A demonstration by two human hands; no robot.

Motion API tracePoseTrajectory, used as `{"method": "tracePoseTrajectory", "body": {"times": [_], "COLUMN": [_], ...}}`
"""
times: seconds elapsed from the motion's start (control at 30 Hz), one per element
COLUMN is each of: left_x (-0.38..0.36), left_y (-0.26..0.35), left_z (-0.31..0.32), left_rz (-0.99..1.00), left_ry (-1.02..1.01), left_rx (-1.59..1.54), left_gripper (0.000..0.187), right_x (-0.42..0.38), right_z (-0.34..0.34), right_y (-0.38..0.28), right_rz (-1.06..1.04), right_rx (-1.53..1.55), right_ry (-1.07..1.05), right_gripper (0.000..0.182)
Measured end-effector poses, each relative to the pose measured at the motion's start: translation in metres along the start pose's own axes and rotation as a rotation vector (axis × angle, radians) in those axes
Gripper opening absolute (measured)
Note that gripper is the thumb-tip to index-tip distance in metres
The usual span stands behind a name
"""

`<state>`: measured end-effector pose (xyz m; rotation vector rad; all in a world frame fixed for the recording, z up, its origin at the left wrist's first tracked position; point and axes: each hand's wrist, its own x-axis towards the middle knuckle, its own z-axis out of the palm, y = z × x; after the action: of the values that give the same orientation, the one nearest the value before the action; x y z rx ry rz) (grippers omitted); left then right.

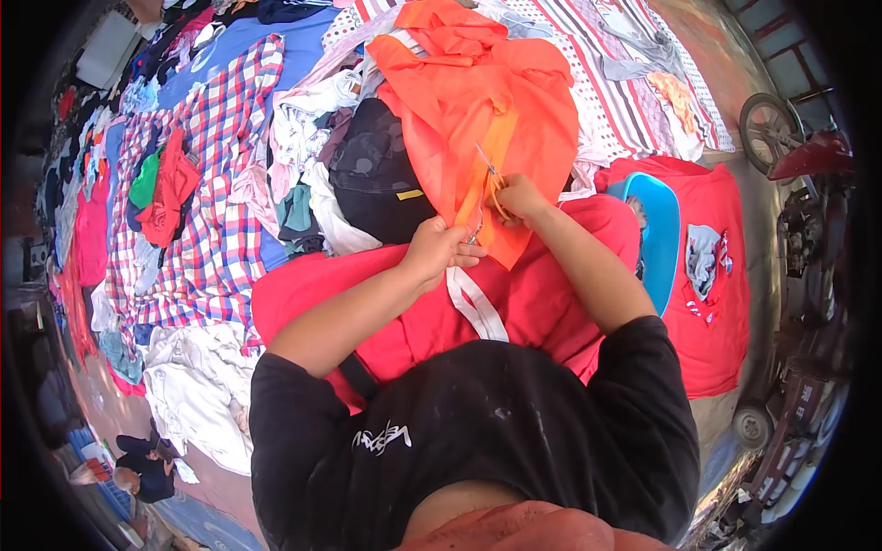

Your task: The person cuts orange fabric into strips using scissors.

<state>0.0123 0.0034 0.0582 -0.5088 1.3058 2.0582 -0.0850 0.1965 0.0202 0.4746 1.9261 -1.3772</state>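
A bright orange garment (469, 101) is spread over my lap and the pile ahead of me, with a lighter orange strip running down its middle. My right hand (521, 200) is closed round the orange handles of a pair of scissors (490, 165), whose blades point away from me over that strip. Just to the left and nearer to me, my left hand (443, 251) pinches the garment's lower edge. Red cloth (570, 275) covers my legs beneath both hands, with a white band (478, 308) lying across it.
Left of the garment sits a dark bundle (372, 165) beside mixed clothes. A checked cloth (216, 138) lies farther left. By my right knee stands a blue basin (660, 239). A motorbike wheel (770, 133) shows at right, and another person (147, 468) at lower left.
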Motion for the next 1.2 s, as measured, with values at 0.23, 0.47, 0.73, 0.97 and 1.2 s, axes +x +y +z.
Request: {"method": "tracePoseTrajectory", "body": {"times": [0.23,0.47,0.73,0.97,1.2], "left_x": [-0.002,0.010,0.015,0.036,0.033], "left_y": [0.007,0.003,0.015,0.023,0.041], "left_z": [-0.005,-0.010,-0.011,-0.022,0.000], "left_rz": [-0.051,-0.077,0.058,0.095,0.138], "left_ry": [-0.028,-0.050,-0.204,-0.259,-0.293], "left_rx": [-0.018,0.015,-0.148,-0.284,-0.361], "left_gripper": [0.020,0.021,0.017,0.017,0.019], "right_x": [-0.008,-0.017,-0.034,-0.004,-0.102], "right_z": [0.008,0.002,-0.022,-0.034,-0.022], "right_y": [-0.002,-0.015,-0.049,-0.016,-0.017], "right_rz": [0.055,-0.168,-0.559,-0.488,-0.516], "right_rx": [0.060,0.318,0.538,0.003,0.456], "right_ry": [-0.134,-0.044,-0.065,0.202,0.206], "right_gripper": [0.001,0.014,0.019,0.018,0.035]}}
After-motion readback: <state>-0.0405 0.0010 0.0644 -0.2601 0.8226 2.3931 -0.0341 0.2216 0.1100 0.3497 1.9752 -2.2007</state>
